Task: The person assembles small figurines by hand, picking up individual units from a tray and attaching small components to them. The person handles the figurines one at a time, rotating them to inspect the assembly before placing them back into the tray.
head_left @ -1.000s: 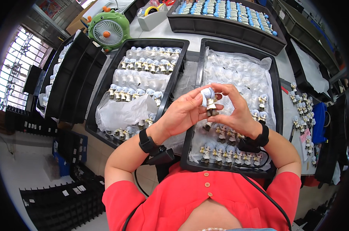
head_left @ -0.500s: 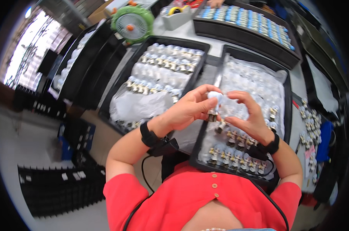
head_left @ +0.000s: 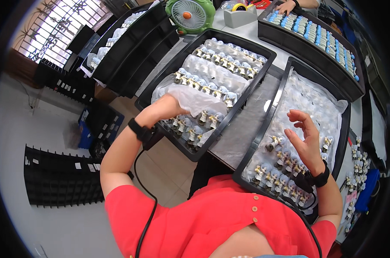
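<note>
My left hand (head_left: 171,106) reaches into the left black tray (head_left: 255,84). A thin white sheet (head_left: 197,99) drapes over its fingers and hides them, so what they hold is not visible. Small figurines (head_left: 210,87) with pale blue hair stand in rows around that sheet. Above the right black tray (head_left: 264,133) my right hand (head_left: 306,139) is raised, fingers curved apart with nothing between them. Below its thumb, one figurine (head_left: 274,143) lies tilted on the white lining. More figurines (head_left: 274,178) fill rows at that tray's near end.
A green fan (head_left: 190,16) and a tape dispenser (head_left: 239,16) stand at the back. Another person's hand (head_left: 285,7) touches a tray of blue-and-white pieces (head_left: 311,32). Stacked black trays (head_left: 134,51) rise at the left. Loose figurines (head_left: 359,161) lie at the right.
My left hand has moved left from above the right tray to the left tray's sheet; the figurine it held is no longer visible in it. My right hand stays open. The view has shifted.
</note>
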Available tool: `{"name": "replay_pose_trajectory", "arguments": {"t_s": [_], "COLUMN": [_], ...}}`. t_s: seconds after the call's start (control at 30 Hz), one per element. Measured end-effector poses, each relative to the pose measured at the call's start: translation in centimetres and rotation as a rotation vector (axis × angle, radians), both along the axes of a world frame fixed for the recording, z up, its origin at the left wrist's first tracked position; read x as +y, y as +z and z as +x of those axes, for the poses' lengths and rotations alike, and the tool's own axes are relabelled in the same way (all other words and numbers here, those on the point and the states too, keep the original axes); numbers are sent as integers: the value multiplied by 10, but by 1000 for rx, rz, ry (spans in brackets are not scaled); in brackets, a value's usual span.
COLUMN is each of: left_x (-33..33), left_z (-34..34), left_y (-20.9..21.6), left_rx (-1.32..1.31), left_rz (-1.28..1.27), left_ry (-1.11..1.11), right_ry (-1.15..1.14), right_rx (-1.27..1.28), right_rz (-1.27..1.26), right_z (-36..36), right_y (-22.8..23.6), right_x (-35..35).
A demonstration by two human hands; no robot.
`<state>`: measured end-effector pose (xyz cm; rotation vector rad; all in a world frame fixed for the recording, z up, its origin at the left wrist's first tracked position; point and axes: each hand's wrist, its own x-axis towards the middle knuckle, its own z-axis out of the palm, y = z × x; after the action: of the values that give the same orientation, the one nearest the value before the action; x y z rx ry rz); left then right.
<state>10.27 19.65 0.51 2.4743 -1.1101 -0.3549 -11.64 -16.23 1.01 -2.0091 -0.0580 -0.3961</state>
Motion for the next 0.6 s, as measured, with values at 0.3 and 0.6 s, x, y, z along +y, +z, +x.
{"name": "replay_pose_trajectory", "arguments": {"t_s": [0.3, 0.6], "left_x": [-28, -9], "left_z": [25, 44], "left_y": [3, -17], "left_rx": [93, -234], "left_rz": [381, 155], "left_ry": [255, 64], "right_ry": [-29, 104], "right_rx": [-17, 7], "right_rz": [-45, -164], "right_z": [0, 4], "right_y": [-5, -10], "right_x": [-2, -4]}}
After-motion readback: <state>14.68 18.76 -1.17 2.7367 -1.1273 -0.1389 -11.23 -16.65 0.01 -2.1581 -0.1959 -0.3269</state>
